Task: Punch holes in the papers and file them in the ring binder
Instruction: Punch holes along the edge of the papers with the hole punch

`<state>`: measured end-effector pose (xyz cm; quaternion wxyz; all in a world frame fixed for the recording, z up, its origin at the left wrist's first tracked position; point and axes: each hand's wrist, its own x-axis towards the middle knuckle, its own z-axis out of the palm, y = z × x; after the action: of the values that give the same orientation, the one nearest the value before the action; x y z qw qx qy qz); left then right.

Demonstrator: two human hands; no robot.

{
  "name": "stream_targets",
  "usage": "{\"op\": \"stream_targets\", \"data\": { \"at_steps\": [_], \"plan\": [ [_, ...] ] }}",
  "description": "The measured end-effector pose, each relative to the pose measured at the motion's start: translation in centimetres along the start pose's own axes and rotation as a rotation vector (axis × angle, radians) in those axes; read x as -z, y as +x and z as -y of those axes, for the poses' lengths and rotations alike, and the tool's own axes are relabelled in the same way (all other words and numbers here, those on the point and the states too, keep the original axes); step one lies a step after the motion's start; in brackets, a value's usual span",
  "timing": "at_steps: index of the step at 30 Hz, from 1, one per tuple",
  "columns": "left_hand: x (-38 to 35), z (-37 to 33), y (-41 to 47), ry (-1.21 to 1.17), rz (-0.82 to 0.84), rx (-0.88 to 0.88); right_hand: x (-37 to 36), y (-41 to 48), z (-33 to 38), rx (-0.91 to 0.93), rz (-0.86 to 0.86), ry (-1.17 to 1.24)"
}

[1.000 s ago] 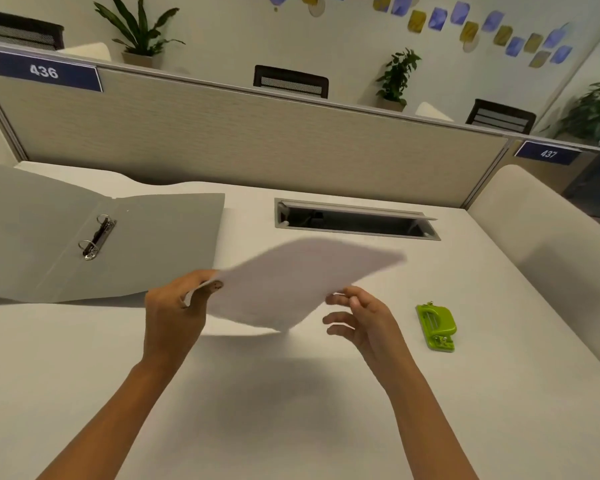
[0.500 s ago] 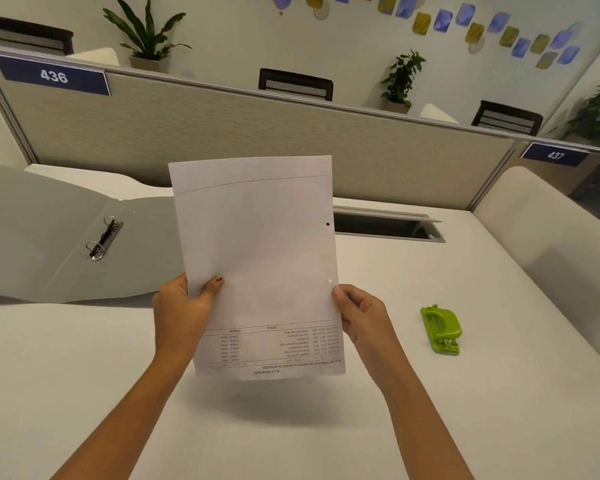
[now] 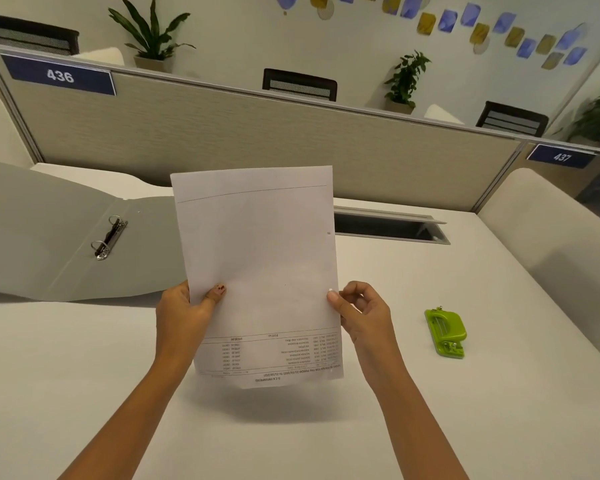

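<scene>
A white printed sheet of paper (image 3: 260, 258) is held upright above the desk, its text upside down near the bottom, with a small punched hole showing at its right edge. My left hand (image 3: 184, 313) grips the sheet's left edge, thumb on the front. My right hand (image 3: 361, 313) pinches the right edge with thumb and fingertips. The grey ring binder (image 3: 49, 237) lies open at the left, its two metal rings (image 3: 108, 237) closed and bare. A green hole punch (image 3: 445, 332) sits on the desk to the right of my right hand.
The white desk (image 3: 84, 393) ends at a beige partition (image 3: 257, 133) at the back. A recessed cable tray (image 3: 392, 226) is open behind the paper. A cream chair back (image 3: 551, 230) stands at the right.
The sheet went from lying nearly flat to standing upright and has since stayed put. My right hand has shifted from a fuller grip to a fingertip pinch on the right edge.
</scene>
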<state>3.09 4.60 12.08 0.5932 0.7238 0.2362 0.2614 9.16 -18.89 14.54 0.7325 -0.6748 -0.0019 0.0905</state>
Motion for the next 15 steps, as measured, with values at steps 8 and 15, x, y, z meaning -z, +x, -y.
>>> {"op": "stream_targets", "data": {
  "at_steps": [8, 15],
  "plan": [
    [2.1, 1.6, 0.4, -0.070, 0.044, 0.139, -1.3, -0.3, -1.4, -0.061, 0.145, -0.194],
    [4.7, 2.7, 0.7, 0.004, 0.049, 0.199, -4.4, -0.1, -3.5, 0.018, 0.036, -0.448]
  ]
}}
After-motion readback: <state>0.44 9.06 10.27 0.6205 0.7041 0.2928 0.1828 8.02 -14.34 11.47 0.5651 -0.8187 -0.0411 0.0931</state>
